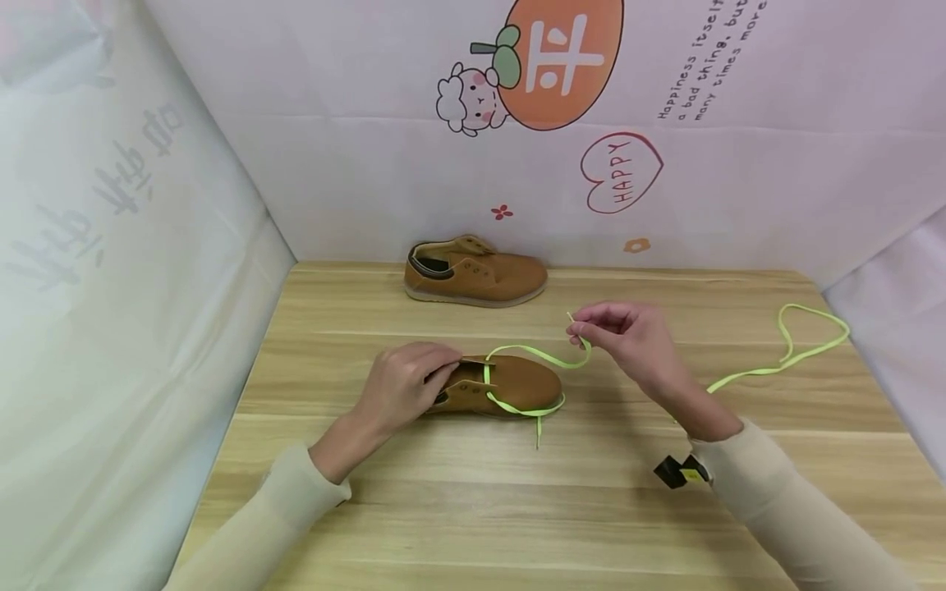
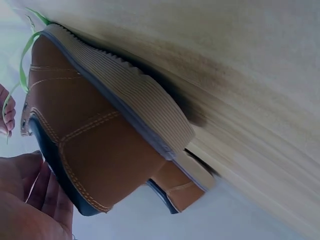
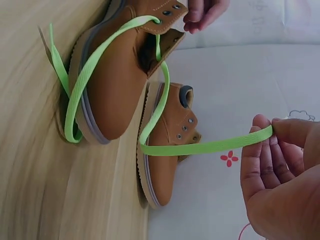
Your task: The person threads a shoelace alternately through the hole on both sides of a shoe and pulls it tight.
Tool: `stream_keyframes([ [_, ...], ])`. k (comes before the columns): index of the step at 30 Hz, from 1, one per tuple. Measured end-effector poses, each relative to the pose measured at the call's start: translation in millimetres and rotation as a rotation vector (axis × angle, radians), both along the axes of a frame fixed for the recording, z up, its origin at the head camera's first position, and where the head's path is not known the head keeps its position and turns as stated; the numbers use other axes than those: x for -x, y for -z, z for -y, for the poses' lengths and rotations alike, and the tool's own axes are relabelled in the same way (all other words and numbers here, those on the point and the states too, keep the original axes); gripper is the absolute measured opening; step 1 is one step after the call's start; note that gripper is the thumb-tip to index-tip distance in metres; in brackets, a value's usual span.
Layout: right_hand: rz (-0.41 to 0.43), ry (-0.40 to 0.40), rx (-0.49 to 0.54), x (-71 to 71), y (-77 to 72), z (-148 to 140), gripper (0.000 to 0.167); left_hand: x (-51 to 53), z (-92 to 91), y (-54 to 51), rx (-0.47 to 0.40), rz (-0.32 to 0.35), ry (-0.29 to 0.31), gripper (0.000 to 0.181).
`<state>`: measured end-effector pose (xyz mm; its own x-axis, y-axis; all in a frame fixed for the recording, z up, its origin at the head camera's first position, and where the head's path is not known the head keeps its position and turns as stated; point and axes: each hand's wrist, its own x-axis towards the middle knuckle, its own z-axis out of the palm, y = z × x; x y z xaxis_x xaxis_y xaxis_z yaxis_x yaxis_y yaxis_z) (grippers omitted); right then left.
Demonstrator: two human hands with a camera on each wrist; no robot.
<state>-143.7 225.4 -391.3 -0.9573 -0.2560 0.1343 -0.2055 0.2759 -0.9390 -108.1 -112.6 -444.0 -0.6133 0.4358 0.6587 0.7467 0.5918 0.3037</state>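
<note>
Near the middle of the worktop (image 1: 473, 509), the near brown shoe (image 1: 528, 382) lies with its toe to the right; the left hand (image 1: 402, 379) grips its far side, and the right hand (image 1: 628, 338), beyond the toe, pinches the green lace (image 1: 547, 356) close to one end. If the right hand pulled too strongly, the lace could probably run too far across and its ends become uneven, while a weak left hold could let the shoe turn.

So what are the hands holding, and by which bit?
The right hand pinches the threaded green lace near one end. The left hand is at the laced shoe, near its opening; grip unclear.
</note>
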Motion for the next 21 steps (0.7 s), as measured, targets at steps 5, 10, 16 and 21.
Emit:
stream_keyframes([
  [5, -0.034, -0.041, -0.030, -5.2, 4.0, 7.2, 0.008, -6.3, -4.7, 2.3, -0.009, 0.134, -0.013, 0.011],
  [10, -0.038, -0.059, -0.061, -10.6, 8.6, 14.8, 0.006, -11.9, -10.9, 2.8, -0.061, 0.409, -0.043, 0.015],
  [16, -0.046, -0.061, -0.086, -14.2, 12.3, 26.1, 0.005, -12.6, -13.0, 3.6, -0.104, 0.562, -0.045, 0.010],
  [21, -0.082, -0.080, -0.133, -16.9, 15.2, 38.0, 0.005, -12.2, -13.8, 4.7, -0.092, 0.554, -0.067, 0.011],
])
